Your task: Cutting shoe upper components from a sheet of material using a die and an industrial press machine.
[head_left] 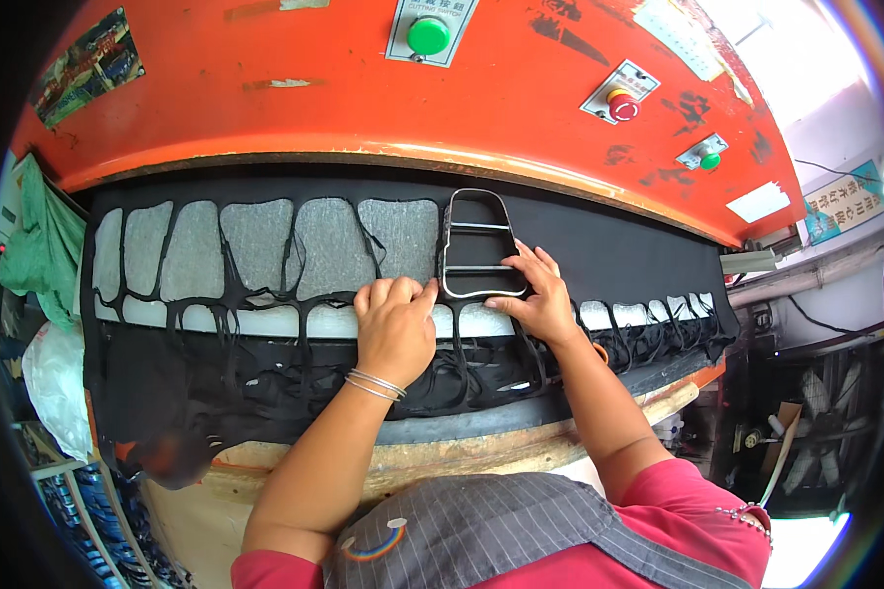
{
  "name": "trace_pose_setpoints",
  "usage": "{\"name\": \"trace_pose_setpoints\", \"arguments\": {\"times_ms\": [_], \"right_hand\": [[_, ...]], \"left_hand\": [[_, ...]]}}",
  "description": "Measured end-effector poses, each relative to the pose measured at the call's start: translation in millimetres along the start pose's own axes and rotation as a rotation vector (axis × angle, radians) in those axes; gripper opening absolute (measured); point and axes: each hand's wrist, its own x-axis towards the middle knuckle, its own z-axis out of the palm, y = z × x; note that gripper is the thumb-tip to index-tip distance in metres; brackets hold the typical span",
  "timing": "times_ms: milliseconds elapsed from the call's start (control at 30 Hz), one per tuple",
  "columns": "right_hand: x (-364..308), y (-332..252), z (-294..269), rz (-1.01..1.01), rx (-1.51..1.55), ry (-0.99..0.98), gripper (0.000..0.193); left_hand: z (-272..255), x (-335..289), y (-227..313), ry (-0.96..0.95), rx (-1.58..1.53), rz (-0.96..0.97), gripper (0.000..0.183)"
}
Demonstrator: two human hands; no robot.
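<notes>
A metal cutting die [449, 240], a rounded trapezoid frame with two crossbars, stands on black sheet material [614, 250], just right of a row of cut-out openings. My right hand [540, 294] grips the die's lower right corner, thumb at the near edge and fingers over the right side. Close to its lower left corner, my left hand [395, 319] is closed, with bent fingers on the black web between the openings and the index fingertip beside the die. The left thumb is hidden. Pale grey board [329, 245] shows through the openings.
An orange machine beam [314, 108] spans the far side, carrying a green button [428, 36] and a red stop button [624, 105]. Tangled black scrap [265, 368] hangs along the near edge above a wooden rail [481, 447]. Green cloth [44, 245] hangs at left.
</notes>
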Motion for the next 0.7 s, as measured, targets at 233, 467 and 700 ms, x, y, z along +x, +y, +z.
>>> {"name": "trace_pose_setpoints", "arguments": {"times_ms": [233, 467, 700], "right_hand": [[1, 1, -1, -0.031, 0.004, -0.003, 0.058], [3, 5, -1, -0.048, -0.022, -0.013, 0.058], [8, 7, -3, -0.067, -0.053, -0.031, 0.064]], "left_hand": [[-3, 0, 1, -0.003, -0.008, 0.008, 0.04], [-3, 3, 4, -0.045, 0.02, -0.016, 0.039], [-6, 12, 8, -0.075, 0.051, -0.028, 0.039]]}}
